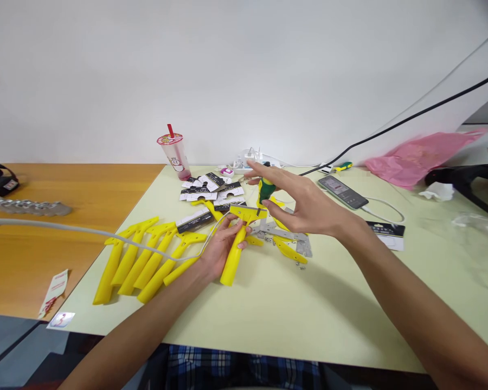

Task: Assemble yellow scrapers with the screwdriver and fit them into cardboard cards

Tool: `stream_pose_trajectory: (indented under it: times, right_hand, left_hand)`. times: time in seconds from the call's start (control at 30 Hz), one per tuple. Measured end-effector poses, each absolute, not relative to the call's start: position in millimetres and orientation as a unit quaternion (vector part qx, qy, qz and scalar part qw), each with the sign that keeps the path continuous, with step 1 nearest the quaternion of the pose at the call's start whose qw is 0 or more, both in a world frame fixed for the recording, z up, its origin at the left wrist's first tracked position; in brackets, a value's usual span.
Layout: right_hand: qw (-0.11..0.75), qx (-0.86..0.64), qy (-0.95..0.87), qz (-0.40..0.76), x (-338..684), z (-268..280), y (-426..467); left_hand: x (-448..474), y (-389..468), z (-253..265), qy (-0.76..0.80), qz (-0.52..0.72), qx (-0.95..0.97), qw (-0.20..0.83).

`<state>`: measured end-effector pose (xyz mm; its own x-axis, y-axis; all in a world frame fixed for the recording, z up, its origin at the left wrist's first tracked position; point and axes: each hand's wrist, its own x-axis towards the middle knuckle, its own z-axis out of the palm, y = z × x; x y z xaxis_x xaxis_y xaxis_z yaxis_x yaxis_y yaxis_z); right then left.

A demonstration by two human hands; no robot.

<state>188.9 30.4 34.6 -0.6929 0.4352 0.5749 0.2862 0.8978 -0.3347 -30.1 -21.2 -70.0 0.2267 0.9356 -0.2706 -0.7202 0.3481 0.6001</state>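
My left hand (222, 244) is closed around a yellow scraper (233, 260), its wide head pointing away from me. Above that head, my right hand (299, 197) has its thumb against the handle of a green and yellow screwdriver (265, 190), with its other fingers stretched out past it. The screwdriver's shaft points down at the scraper head; whether the tip sits in a screw is too small to tell. Beyond and right of the scraper lie loose yellow pieces (290, 252), grey metal blades (304, 246) and small screws (301, 265).
Several yellow scraper handles (146, 260) lie in a row at left, near black-and-white cards (203, 187). A cup (177, 157) with a straw stands behind. A white cable (106, 233) crosses above my left wrist. At right are a phone (343, 192) and a pink bag (418, 157).
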Motion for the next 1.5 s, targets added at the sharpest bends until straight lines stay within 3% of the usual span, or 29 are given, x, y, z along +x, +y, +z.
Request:
stream_pose_trajectory:
  times: [0.3,0.7,0.97,1.27,1.5]
  right_hand:
    - [0.359,-0.202,-0.909,0.062,188.7,30.5,34.9]
    - [0.340,-0.189,-0.914,0.114,190.4,31.5,32.5]
    - [0.358,-0.204,-0.909,0.061,188.5,29.4,35.9]
    - [0.343,-0.193,-0.913,0.111,189.6,33.3,30.5]
    - [0.366,-0.202,-0.908,0.037,187.6,30.1,34.9]
  left_hand:
    - [-29.4,-21.7,-69.5,0.303,0.541,0.188,0.762]
    - [-29.9,-21.1,-70.3,0.300,0.546,0.175,0.762]
    - [-29.9,-21.8,-69.7,0.299,0.543,0.185,0.763]
    - [-30.7,-20.5,-70.4,0.296,0.547,0.174,0.764]
    - [-30.2,-21.4,-70.7,0.295,0.549,0.176,0.762]
